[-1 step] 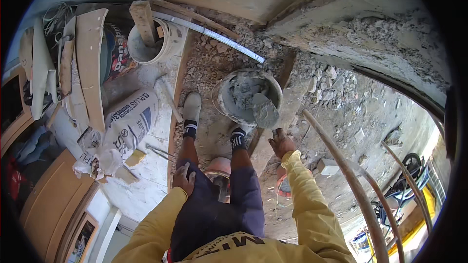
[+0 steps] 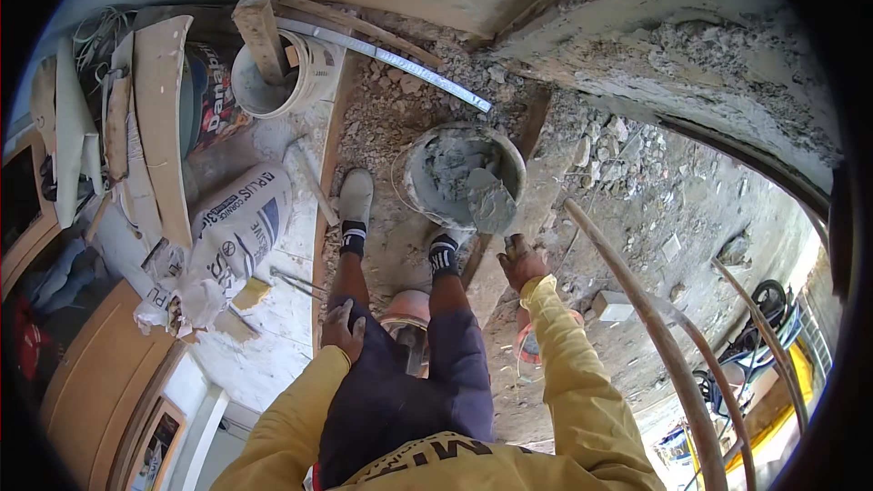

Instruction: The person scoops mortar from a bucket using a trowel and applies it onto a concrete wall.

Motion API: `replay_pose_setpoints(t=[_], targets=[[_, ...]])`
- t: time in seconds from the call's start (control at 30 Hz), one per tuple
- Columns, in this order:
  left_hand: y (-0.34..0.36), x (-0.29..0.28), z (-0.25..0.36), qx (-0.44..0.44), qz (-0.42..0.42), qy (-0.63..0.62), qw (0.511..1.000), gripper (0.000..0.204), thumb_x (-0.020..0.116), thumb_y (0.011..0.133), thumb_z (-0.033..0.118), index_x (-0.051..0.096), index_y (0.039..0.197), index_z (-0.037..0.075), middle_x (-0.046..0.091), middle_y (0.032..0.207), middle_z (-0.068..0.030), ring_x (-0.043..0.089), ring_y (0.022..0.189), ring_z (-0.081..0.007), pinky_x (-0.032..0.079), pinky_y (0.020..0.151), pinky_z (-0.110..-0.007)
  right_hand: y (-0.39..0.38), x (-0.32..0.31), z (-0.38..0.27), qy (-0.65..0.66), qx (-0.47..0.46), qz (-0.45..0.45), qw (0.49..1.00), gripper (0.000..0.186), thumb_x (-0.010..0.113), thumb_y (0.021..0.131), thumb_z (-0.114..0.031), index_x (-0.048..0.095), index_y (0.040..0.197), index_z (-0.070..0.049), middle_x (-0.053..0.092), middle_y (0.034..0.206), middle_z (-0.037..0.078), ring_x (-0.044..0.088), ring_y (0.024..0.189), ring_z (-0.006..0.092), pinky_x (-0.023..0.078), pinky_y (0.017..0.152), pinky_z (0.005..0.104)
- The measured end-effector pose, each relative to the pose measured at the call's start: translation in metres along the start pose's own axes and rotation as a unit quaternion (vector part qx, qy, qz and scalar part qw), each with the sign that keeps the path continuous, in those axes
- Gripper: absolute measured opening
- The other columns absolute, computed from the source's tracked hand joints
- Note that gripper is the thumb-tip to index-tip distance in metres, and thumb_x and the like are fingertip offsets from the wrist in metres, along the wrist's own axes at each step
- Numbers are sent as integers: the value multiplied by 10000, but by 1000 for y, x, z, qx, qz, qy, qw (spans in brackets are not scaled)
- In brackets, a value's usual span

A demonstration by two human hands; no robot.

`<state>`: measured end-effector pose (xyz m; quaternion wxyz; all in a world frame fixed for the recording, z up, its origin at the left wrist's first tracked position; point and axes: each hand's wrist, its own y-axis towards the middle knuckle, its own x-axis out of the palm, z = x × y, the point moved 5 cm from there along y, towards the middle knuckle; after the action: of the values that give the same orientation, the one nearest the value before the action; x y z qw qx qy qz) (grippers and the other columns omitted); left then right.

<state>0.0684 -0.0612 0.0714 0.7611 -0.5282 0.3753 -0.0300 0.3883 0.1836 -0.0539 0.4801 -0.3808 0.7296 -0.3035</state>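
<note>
My right hand (image 2: 525, 262) is closed round the handle of a trowel (image 2: 492, 203). The trowel's broad blade, coated in grey mortar, lies over the near right part of a round bucket (image 2: 420, 204). Wet, lumpy grey mortar (image 2: 452, 166) fills the part of the bucket's inside that shows. On my left thigh rests my left hand (image 2: 344, 332), fingers laid over the dark shorts and holding nothing. The bucket stands on the rubble-strewn floor just ahead of my feet.
Left stand a white bucket (image 2: 316, 82) holding a wood block and a white sack (image 2: 244, 218) on a pale surface. A reddish bucket (image 2: 406, 307) sits between my legs. Curved wooden poles (image 2: 641, 314) rise at right. A long metal strip (image 2: 391, 61) lies across the far rubble.
The whole view has shifted very slightly. Both hands and the trowel keep nearly the same places.
</note>
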Motion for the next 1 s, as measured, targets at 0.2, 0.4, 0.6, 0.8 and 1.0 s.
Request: replay_pose_setpoints(t=[0.2,0.4,0.6,0.8,1.0], targets=[[103,41,75,132,48,-37,989,609,609,849,279,425,1366,15,481,1299,-255,435,1224,-399,341,1047,-450,34,26,23,40,137,12,990,523,553,860,-288,358,1292,-67,629,993,302,601,942,476,475,822,523],[242,5,163,199,104,-68,972,578,570,876,166,375,1411,68,465,1350,-223,440,1246,-375,350,1064,-414,76,33,-45,61,151,91,982,502,551,842,-247,373,1286,-94,588,1053,317,586,953,491,476,824,535],[290,-5,187,185,23,-44,981,594,484,851,55,386,1429,150,526,1315,-179,528,1177,-321,427,991,-357,108,71,-79,130,142,107,975,458,538,822,-166,394,1240,-50,557,1085,315,586,948,486,481,825,523],[298,-5,182,153,-102,-62,981,542,460,868,82,440,1397,198,573,1247,-199,593,1082,-343,466,927,-357,110,115,-78,148,-21,229,962,455,602,808,-177,425,1196,-21,602,990,272,599,894,475,494,772,486],[305,-35,159,265,-87,-102,955,509,457,898,114,430,1403,171,559,1274,-199,550,1173,-323,436,976,-329,79,121,-51,299,82,149,939,480,653,798,-240,439,1208,-110,629,981,259,608,929,457,479,794,488]])
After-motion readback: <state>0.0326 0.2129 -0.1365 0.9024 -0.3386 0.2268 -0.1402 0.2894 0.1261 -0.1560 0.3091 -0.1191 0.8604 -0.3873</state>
